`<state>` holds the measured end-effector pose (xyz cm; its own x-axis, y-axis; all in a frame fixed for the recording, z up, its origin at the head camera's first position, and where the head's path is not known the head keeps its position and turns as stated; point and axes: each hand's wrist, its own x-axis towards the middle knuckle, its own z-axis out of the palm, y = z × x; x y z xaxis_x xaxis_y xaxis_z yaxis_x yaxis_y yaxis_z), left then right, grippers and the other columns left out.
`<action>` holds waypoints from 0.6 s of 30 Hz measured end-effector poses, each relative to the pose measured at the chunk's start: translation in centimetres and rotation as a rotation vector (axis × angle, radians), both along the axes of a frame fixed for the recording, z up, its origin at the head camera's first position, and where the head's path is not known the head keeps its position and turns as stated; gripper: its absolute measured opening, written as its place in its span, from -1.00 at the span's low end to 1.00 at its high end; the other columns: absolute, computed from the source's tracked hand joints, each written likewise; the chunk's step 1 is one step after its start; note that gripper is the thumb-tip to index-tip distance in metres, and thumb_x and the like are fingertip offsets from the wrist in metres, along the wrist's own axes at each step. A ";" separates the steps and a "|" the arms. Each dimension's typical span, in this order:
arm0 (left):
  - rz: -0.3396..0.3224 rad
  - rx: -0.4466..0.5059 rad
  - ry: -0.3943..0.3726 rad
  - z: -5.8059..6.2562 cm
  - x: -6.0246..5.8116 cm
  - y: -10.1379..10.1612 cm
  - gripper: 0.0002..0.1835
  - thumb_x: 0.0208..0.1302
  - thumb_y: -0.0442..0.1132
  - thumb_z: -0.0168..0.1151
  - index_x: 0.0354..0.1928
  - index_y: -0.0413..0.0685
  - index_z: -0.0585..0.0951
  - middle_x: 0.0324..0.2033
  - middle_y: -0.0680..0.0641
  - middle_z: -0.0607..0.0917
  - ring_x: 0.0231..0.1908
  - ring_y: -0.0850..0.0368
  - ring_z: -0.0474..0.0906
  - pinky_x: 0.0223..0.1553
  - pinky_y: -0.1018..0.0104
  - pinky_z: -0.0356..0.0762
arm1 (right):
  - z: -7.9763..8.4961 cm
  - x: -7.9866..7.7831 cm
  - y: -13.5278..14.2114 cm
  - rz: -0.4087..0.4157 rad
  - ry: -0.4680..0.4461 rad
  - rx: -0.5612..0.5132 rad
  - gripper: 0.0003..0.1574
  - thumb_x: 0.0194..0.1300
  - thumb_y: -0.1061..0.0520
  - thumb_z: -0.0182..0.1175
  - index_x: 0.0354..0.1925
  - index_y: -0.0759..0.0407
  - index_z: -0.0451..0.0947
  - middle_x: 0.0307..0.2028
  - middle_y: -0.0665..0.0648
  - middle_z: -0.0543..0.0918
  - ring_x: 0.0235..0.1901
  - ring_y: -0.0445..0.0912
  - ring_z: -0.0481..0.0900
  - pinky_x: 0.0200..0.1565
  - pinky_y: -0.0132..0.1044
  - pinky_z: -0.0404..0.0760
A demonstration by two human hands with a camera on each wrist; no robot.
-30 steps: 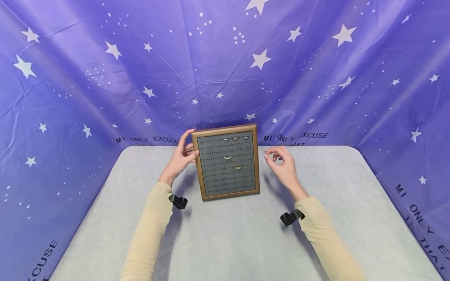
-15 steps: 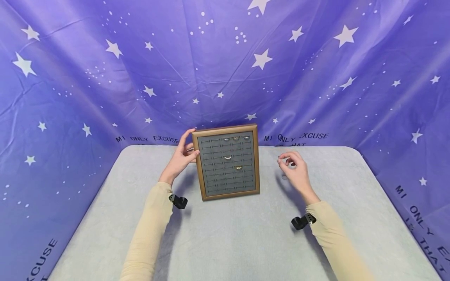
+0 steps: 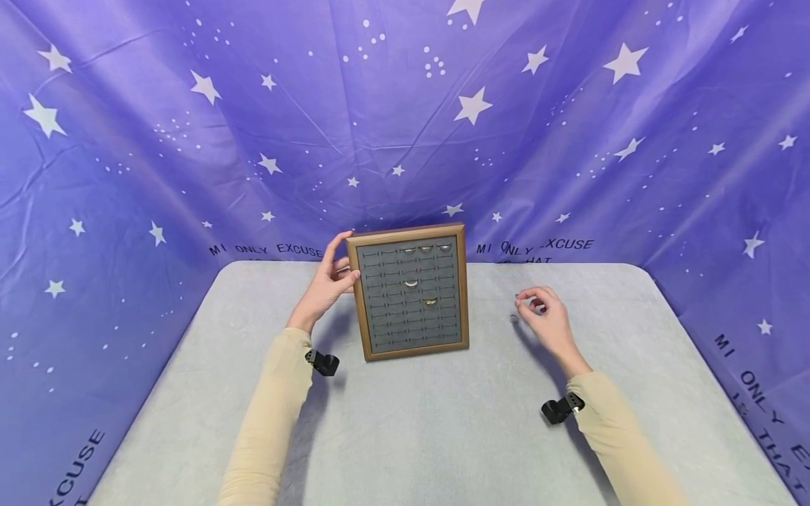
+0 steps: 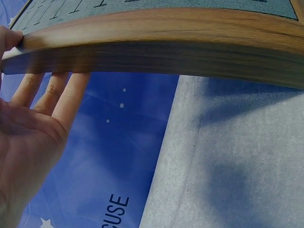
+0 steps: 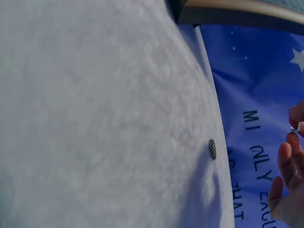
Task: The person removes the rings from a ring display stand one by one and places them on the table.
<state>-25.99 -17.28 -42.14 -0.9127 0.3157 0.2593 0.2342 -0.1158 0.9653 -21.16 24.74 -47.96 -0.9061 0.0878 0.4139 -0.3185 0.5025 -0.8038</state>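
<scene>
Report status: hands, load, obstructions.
Left hand grips rectangular brown wooden frame with grey insert. Right hand pinches small silvery ring. Dark patterned ring on pale grey table; nothing visibly blocking.

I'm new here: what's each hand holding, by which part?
Left hand: the frame, by its upper left side. Right hand: a ring, exact spot unclear.

The counter (image 3: 405, 436) spreads wide before me, its top pale grey and faintly mottled, with rounded corners at the far left and far right. Around its middle, toward the far side, I see a wood-rimmed ring display frame (image 3: 418, 351) standing on its lower edge, its face turned my way. To the right, well apart from that frame, a small dark-patterned ring (image 5: 212, 149) lies on the surface. Soft shadows cross the counter left and right.
</scene>
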 end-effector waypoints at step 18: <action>-0.011 0.010 0.006 0.0 0.0 0.0 -0.17 0.32 -0.59 0.04 0.47 0.30 0.08 -0.01 -0.15 0.62 -0.12 0.00 0.63 -0.23 0.07 0.67 | -1.4 0.4 2.7 -0.027 -0.098 0.163 -0.91 0.14 0.37 0.27 -0.31 0.34 0.60 -0.31 0.26 0.57 -0.41 -0.21 0.45 -0.36 -0.54 0.36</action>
<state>-26.01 -17.28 -42.15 -0.9075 0.3232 0.2683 0.2388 -0.1285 0.9625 -20.73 27.43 -49.36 -0.9410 0.0520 0.3345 -0.2271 0.6359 -0.7376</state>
